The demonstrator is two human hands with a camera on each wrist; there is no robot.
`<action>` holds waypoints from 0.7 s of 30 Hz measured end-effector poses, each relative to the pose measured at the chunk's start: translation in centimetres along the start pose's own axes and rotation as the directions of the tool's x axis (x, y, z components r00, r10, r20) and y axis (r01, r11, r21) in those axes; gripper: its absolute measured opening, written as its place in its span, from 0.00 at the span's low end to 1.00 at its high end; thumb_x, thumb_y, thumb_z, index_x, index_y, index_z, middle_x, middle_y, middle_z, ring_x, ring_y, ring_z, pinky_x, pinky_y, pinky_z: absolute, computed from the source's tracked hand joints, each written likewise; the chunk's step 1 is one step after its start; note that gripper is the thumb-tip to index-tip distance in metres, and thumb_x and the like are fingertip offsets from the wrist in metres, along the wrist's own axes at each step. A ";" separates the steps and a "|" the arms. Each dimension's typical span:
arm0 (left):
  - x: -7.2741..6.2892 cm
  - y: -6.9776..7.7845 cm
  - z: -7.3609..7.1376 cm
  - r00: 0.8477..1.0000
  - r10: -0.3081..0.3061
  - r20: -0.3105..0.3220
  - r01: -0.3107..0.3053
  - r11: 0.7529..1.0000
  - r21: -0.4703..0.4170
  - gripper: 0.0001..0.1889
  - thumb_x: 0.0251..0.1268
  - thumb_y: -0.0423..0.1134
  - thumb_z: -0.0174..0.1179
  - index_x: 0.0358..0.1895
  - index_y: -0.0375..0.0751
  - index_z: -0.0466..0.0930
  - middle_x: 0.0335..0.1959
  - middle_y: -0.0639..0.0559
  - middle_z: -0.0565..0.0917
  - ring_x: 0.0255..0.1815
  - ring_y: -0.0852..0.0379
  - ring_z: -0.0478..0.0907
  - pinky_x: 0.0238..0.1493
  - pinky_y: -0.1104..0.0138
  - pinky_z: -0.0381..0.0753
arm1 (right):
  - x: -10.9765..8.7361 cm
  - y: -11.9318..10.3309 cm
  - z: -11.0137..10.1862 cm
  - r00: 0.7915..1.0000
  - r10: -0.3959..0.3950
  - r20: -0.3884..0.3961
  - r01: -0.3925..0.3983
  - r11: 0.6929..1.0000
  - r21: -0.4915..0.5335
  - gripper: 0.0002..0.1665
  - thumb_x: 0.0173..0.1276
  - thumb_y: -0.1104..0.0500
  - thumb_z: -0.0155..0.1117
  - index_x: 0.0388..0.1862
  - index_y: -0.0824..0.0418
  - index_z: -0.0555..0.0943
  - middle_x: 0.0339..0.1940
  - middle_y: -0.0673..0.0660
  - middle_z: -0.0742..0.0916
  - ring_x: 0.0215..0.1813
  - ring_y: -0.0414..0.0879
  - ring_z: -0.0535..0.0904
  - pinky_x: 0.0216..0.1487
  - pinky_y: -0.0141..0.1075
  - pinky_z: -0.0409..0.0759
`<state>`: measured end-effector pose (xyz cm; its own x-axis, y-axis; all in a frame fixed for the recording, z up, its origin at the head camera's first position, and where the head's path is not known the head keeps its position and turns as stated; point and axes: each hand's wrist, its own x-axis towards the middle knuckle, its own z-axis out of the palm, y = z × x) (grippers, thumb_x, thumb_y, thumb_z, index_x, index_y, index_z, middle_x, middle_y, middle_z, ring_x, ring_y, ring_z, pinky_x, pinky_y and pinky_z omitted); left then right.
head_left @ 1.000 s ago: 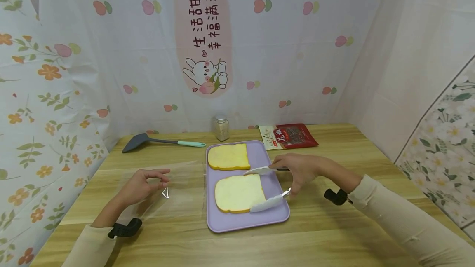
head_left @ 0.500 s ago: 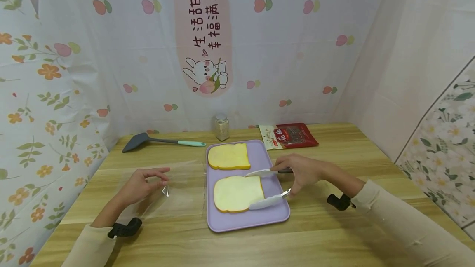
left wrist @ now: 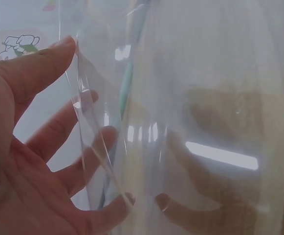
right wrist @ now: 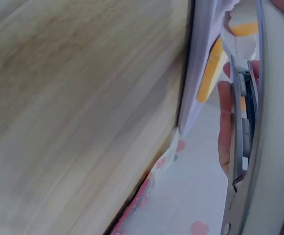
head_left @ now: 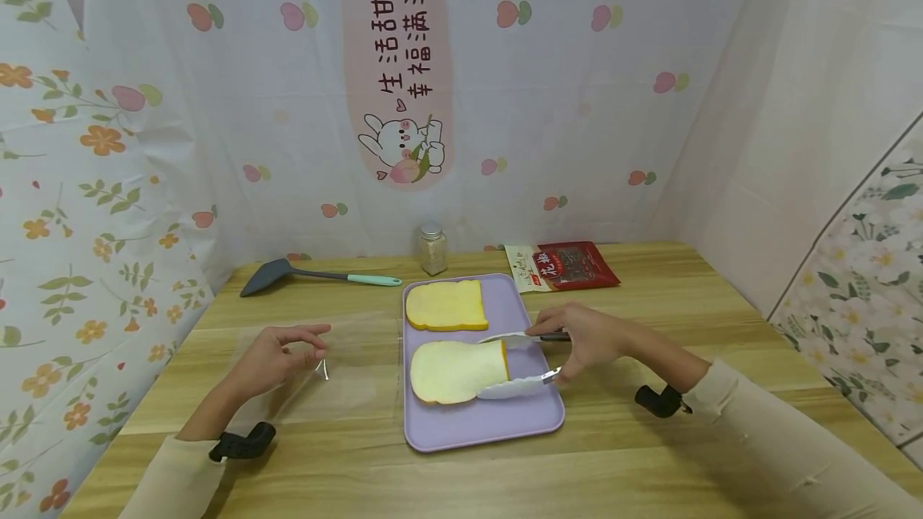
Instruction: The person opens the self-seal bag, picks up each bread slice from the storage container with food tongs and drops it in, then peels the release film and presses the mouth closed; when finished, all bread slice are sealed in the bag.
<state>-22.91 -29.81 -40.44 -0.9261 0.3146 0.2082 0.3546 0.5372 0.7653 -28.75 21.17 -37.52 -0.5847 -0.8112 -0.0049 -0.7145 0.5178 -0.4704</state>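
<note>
A lilac tray (head_left: 479, 435) holds two slices of bread. My right hand (head_left: 590, 340) grips a pair of tongs (head_left: 515, 388) whose white tips squeeze the near slice (head_left: 450, 375) from both sides; its right end bows upward. Behind it the far slice (head_left: 445, 304) lies flat. On the left, my left hand (head_left: 270, 367) holds the edge of a clear plastic bag (head_left: 356, 391), thumb and fingers spread along its mouth. The left wrist view shows the transparent film (left wrist: 220, 122) over some fingertips. In the right wrist view the tongs' metal arm (right wrist: 273, 122) fills the right side.
Behind the bag lies a spatula (head_left: 371, 279) with a mint handle. A glass jar (head_left: 433, 251) with a metal lid stands behind the tray. At the back right is a red packet (head_left: 570, 264). Printed cloth hangs beyond the wooden table (head_left: 649, 455).
The tongs have squeezed the near slice and shifted slightly left; the slice went from flat to bowed, its right end raised. The left hand and bag have hardly moved.
</note>
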 end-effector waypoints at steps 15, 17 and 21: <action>-0.3 -0.3 -0.3 1.000 0.013 -0.001 -0.013 1.000 0.000 0.05 0.66 0.37 0.66 0.40 0.40 0.88 0.62 0.38 0.79 0.65 0.32 0.71 0.52 0.28 0.68 | 2.4 -1.4 0.1 0.999 -0.028 -0.017 0.028 0.999 -0.030 0.44 0.47 0.48 0.82 0.62 0.63 0.81 0.52 0.53 0.84 0.50 0.47 0.79 0.51 0.38 0.77; -0.3 -0.4 -0.3 1.000 0.012 -0.006 -0.012 1.000 0.003 0.05 0.65 0.37 0.66 0.40 0.41 0.88 0.62 0.38 0.79 0.65 0.32 0.71 0.52 0.28 0.68 | 2.8 -1.6 0.1 1.000 -0.024 -0.018 0.023 0.999 -0.033 0.43 0.47 0.48 0.82 0.62 0.63 0.81 0.52 0.53 0.84 0.50 0.46 0.78 0.50 0.38 0.77; -0.2 -0.6 -0.3 1.000 0.006 -0.008 -0.006 1.000 -0.004 0.05 0.65 0.37 0.66 0.40 0.42 0.88 0.61 0.40 0.80 0.65 0.33 0.72 0.52 0.28 0.67 | 3.6 -2.0 0.1 1.000 -0.007 -0.016 0.006 0.999 -0.042 0.43 0.46 0.47 0.82 0.62 0.61 0.81 0.52 0.53 0.84 0.50 0.45 0.76 0.49 0.38 0.76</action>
<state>-22.94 -30.43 -40.81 -0.9248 0.3119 0.2179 0.3601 0.5324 0.7661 -29.35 17.22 -36.66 -0.5858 -0.8104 0.0128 -0.7339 0.5237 -0.4326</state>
